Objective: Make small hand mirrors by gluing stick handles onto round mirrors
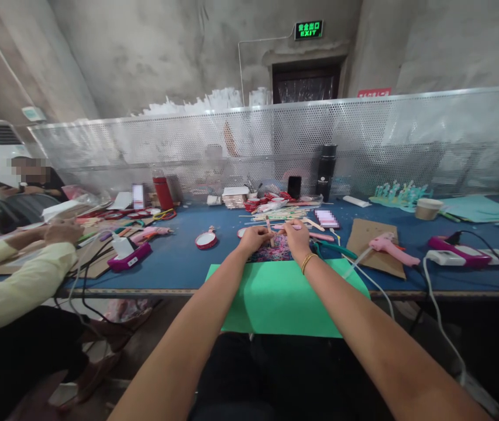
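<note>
My left hand (255,240) is closed on a flat wooden craft stick (269,224) that stands nearly upright between its fingertips. Close beside it, my right hand (297,237), with a gold bracelet at the wrist, pinches a slim pink pen-like stick (280,226) pointing left toward the wooden one. Whether the two touch I cannot tell. Below the hands lies a pink and purple patterned piece (271,251), partly covered by them. A green sheet (284,298) hangs over the table's front edge under my forearms.
A pink glue gun (393,250) rests on cardboard (374,234) at right, near a purple power strip (457,252). Thin sticks (271,216) lie behind my hands. A red-rimmed round piece (206,240) is at left. A co-worker's sleeve (42,275) reaches in at far left.
</note>
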Available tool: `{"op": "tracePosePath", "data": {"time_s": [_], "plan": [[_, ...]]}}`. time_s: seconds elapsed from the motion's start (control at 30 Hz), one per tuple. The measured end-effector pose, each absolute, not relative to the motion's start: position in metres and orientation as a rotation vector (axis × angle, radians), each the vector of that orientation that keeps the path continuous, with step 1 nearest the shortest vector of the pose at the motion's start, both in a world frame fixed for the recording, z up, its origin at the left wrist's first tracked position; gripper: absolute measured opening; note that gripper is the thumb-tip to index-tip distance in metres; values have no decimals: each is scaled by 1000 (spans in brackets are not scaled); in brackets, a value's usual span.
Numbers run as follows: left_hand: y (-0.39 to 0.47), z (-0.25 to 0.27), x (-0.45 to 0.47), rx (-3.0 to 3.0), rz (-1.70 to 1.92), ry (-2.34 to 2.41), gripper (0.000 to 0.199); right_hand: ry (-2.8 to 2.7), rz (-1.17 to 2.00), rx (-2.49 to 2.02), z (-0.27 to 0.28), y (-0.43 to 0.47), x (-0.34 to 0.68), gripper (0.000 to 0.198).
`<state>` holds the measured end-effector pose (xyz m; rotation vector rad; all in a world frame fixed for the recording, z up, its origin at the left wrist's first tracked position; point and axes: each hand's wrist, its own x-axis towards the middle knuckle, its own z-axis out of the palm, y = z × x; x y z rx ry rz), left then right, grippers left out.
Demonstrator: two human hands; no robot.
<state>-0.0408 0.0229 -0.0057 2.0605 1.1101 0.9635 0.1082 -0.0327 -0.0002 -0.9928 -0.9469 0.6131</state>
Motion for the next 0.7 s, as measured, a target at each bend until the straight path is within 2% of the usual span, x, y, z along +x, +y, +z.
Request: {"op": "tracePosePath", "data": {"time_s": [0.7], "plan": [[26, -8, -41, 2068, 956, 1120, 45, -971, 574, -1028, -3, -29, 108, 11]]}}
